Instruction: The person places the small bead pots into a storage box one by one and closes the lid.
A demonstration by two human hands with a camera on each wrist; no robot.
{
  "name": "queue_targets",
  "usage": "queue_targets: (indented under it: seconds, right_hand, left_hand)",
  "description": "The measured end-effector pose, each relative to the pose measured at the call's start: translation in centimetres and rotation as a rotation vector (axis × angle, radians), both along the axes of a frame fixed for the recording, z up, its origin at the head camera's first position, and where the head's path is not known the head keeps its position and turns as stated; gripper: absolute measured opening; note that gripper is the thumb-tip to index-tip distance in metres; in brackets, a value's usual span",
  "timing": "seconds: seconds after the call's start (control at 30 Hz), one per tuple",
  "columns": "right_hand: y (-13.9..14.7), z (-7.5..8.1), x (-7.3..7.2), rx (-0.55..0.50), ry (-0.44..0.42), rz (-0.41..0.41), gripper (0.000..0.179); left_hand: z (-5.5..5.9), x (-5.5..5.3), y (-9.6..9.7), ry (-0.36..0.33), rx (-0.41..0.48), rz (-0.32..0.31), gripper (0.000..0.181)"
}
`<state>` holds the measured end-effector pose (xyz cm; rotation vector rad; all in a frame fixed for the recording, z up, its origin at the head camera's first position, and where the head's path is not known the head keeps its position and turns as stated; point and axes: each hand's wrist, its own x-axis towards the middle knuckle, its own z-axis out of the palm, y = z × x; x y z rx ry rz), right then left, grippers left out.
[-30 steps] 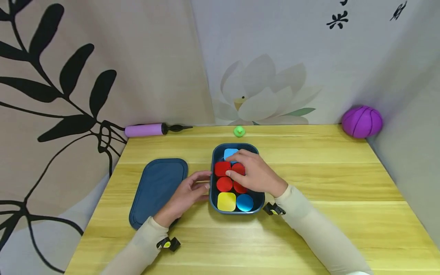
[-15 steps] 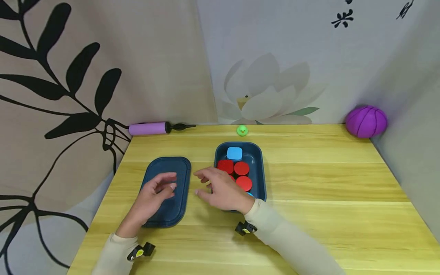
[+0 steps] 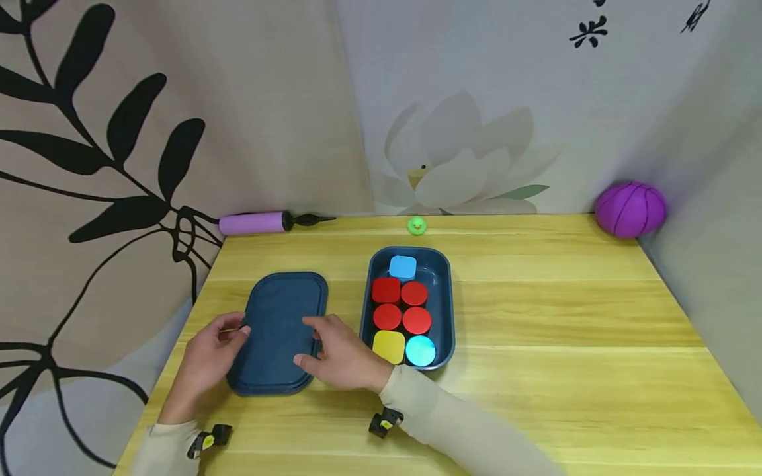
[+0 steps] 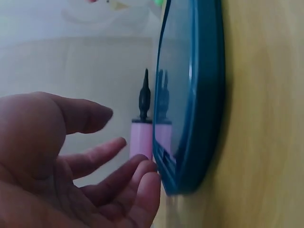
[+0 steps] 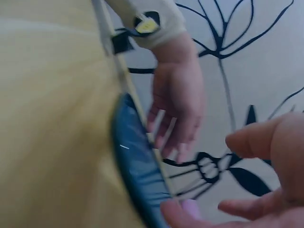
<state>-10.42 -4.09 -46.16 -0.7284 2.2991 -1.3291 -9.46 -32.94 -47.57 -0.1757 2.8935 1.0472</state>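
A dark blue lid [image 3: 280,337] with rounded corners lies flat on the table, between my two hands. My left hand [image 3: 208,360] is at its left edge, fingers loosely bent and holding nothing; in the left wrist view the fingertips [image 4: 149,178] are right by the lid's rim [image 4: 206,95]. My right hand [image 3: 345,354] reaches over the lid's right edge with thumb and index finger apart and nothing between them. Right of it stands a matching dark blue box [image 3: 443,291] holding red, yellow and blue pieces, among them a yellow square block [image 3: 389,346] and a light blue block [image 3: 403,267].
Along the table's back edge lie a purple hand pump [image 3: 253,223] with a black nozzle and a small green duck toy [image 3: 417,225]. A purple ball [image 3: 630,209] sits at the back right corner. Printed cloth walls stand behind the wooden table [image 3: 565,317].
Both hands have left the box and moved left to either side of the lid. The right hand has come away from the pieces, which stay in the box.
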Motion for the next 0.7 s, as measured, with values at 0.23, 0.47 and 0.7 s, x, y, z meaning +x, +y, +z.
queue_targets:
  seconds: [0.23,0.47,0.7]
  right_hand:
    - [-1.4,-2.1,1.1,-0.057,-0.102,-0.113,0.072]
    - [-1.6,-2.8,1.1,-0.152,-0.212,-0.174,0.072]
    - [-1.7,-2.9,1.1,-0.259,-0.305,-0.199,0.075]
  left_hand:
    - [0.0,0.2,-1.0,-0.101,-0.046,0.012,0.054]
    - [-0.1,0.2,-2.2,-0.132,0.01,-0.007,0.055]
    - [-0.5,0.0,-4.5,-0.242,0.292,-0.049,0.064]
